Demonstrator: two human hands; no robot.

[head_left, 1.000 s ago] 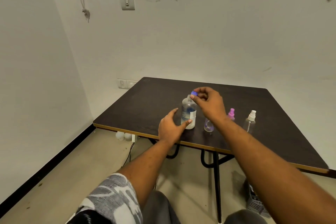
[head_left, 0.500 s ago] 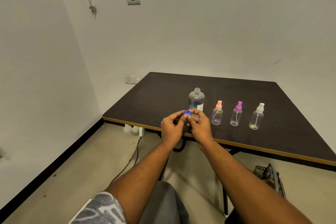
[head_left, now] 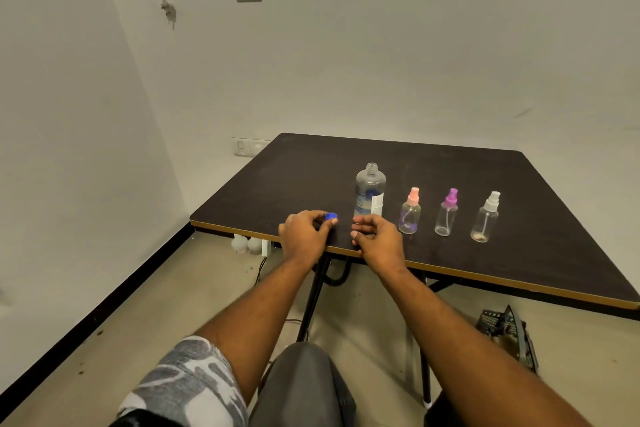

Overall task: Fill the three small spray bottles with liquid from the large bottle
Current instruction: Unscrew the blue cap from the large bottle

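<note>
The large clear bottle (head_left: pixel 370 191) stands uncapped near the front of the dark table (head_left: pixel 304 177). To its right stand three small spray bottles in a row: one with a pink top (head_left: pixel 410 211), one with a purple top (head_left: pixel 447 213), one with a white top (head_left: pixel 485 217). All three look almost empty and keep their spray tops on. My left hand (head_left: pixel 304 236) pinches the blue cap (head_left: pixel 331 217) just left of the large bottle, low over the table's front edge. My right hand (head_left: pixel 377 237) hovers in front of the large bottle, fingers loosely curled, holding nothing.
The table's front edge (head_left: pixel 485 276) runs just behind my wrists. Walls close in on the left and behind. Wall sockets (head_left: pixel 249 146) sit beside the table's far left corner. A dark object (head_left: pixel 509 329) lies on the floor under the table's right side.
The cap came off the large bottle in my right hand and passed to my left hand. Both hands have since parted, the left carrying the cap to the left.
</note>
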